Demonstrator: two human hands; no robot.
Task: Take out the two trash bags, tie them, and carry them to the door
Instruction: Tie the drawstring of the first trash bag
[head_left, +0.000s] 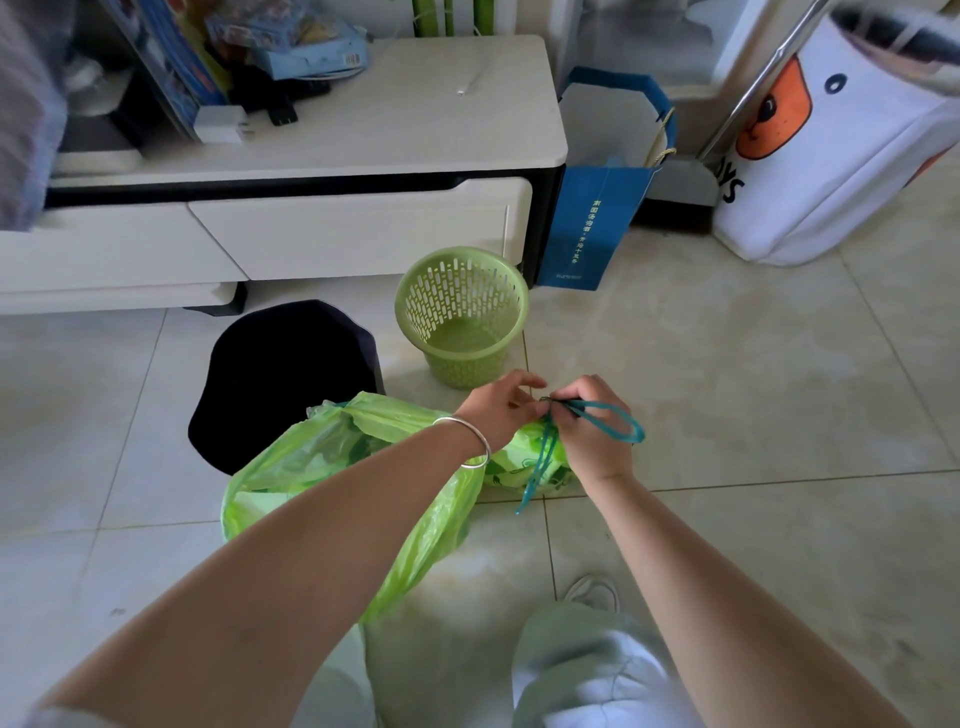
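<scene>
Two translucent green trash bags lie on the tiled floor in front of me. The large green bag (332, 467) sits at the left with its mouth loose, partly under my left forearm. The smaller green bag (524, 467) lies right of it, gathered at the top by a teal drawstring (613, 421). My left hand (498, 410) pinches the drawstring at the knot. My right hand (587, 431) grips the same drawstring, whose loop sticks out to the right and whose tail hangs down.
An empty green slotted basket (462, 317) and a black bin (285, 374) stand behind the bags. A white low cabinet (291, 156) runs along the back, with a blue paper bag (597, 208) and a white printed bag (831, 150) to its right. My foot (592, 592) is near the bottom.
</scene>
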